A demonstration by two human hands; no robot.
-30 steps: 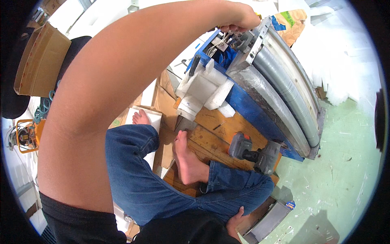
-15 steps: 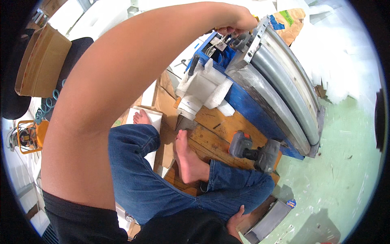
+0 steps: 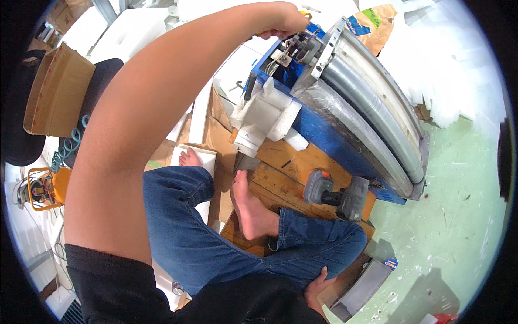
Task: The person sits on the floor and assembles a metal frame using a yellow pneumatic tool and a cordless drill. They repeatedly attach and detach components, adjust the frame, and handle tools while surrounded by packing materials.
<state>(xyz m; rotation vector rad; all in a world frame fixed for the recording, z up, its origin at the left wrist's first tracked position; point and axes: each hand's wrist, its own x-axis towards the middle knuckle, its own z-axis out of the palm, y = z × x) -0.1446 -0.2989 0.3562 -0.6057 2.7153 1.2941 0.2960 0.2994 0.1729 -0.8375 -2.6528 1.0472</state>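
My left arm stretches far forward, and my left hand (image 3: pixel 288 20) is at the far end of a blue machine (image 3: pixel 329 137) with long metal rollers (image 3: pixel 372 108). Its fingers are curled; a small yellow bit (image 3: pixel 308 15) shows beside them, but what they hold is hidden. Just below the hand are the machine's dark metal fittings (image 3: pixel 307 47) and loose wires (image 3: pixel 272 67). My right hand (image 3: pixel 315 286) rests against my bent right leg, thumb and fingers apart, holding nothing. Between the leg and the machine, a grey cordless drill (image 3: pixel 352 198) lies on wooden boards.
A white plastic block-like part (image 3: pixel 261 116) stands against the machine's near side. A grey metal piece (image 3: pixel 359 291) lies right of my right hand. A paper bag (image 3: pixel 372 27) is beyond the rollers. At left are a cardboard box (image 3: pixel 59 89), a coiled hose (image 3: pixel 70 143) and an orange machine (image 3: pixel 51 186).
My left hand has drawn a little left, off the rollers' end bracket, uncovering more of the fittings. The whole view has shifted slightly. My right hand stays at my leg.
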